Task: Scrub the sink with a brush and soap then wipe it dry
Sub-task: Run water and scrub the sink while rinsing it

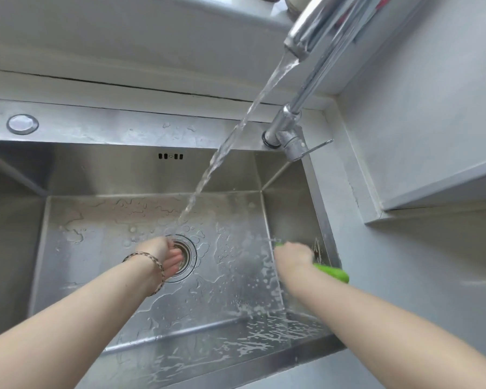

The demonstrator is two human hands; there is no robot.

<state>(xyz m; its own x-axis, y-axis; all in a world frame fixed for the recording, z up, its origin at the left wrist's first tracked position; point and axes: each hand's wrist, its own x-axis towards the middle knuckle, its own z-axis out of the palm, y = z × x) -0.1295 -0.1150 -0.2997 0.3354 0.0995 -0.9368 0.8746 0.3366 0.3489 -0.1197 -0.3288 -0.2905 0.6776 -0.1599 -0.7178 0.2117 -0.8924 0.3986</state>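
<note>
I read both hands inside the sink [124, 172], a steel basin set into the grey desk [404, 290].

1. Left hand [163, 255]: positioned over the drain [186, 258] in the basin floor. The fingers [174, 262] are loosely curved, cupped upward, and hold nothing. A braided bracelet [155, 265] sits on the wrist.
2. Right hand [293, 255]: positioned at the right wall of the basin. The fingers are wrapped round the green brush [333, 272]. The handle end projects back past the hand, over the right rim. The head end points at the right wall and is blurred; I cannot tell whether it touches the steel.
3. Faucet [289, 133]: mounted at the rear right corner, spout swung over the basin. The water stream [222, 153] runs diagonally down to the left and lands at the drain, just beside the left hand.
4. Basin surface: droplets and white streaks cover the floor and the front rim, densest toward the right.
5. Rear wall: an overflow slot [171, 156]. Rear ledge, left: a round cap [22, 124].
</note>
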